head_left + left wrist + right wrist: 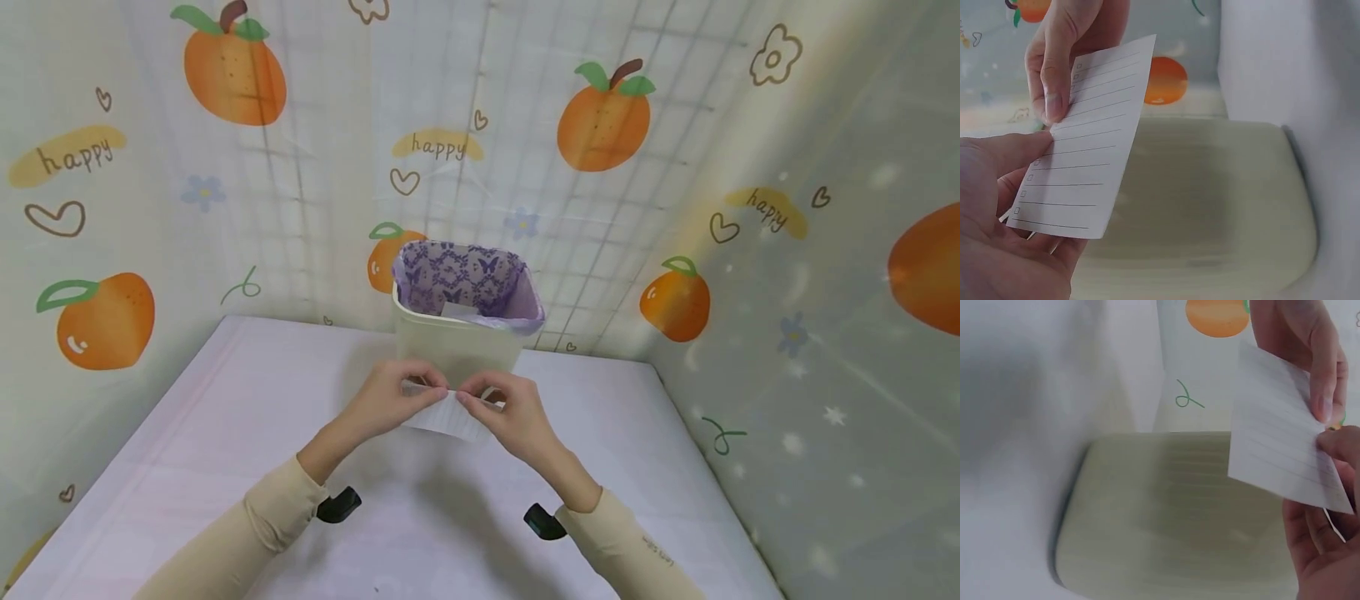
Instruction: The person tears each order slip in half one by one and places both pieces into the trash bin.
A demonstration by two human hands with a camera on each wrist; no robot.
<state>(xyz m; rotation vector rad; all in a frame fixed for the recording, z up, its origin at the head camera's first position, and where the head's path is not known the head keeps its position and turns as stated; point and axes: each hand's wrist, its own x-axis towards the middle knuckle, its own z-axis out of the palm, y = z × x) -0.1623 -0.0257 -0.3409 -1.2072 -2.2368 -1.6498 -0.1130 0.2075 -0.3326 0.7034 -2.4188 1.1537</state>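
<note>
Both hands pinch one edge of a lined sheet of paper (pixel 444 417) in front of the bin, their fingertips close together at the middle of that edge. My left hand (pixel 396 393) has thumb and forefinger on it, and my right hand (pixel 517 410) does likewise. Printed lines with small checkboxes show on the paper (pixel 1088 144) in the left wrist view. Seen from the right wrist, the paper (pixel 1279 425) hangs tilted and looks untorn. Behind the hands stands a cream trash bin (pixel 461 343), lined with a purple butterfly-patterned bag (pixel 472 271).
A pale piece of paper (pixel 459 310) shows inside the bin. The bin stands towards the far edge of a white table (pixel 225 417). Curtains (pixel 330 150) printed with oranges hang behind and at the sides. A black wrist mount (pixel 339 505) sits below the left sleeve.
</note>
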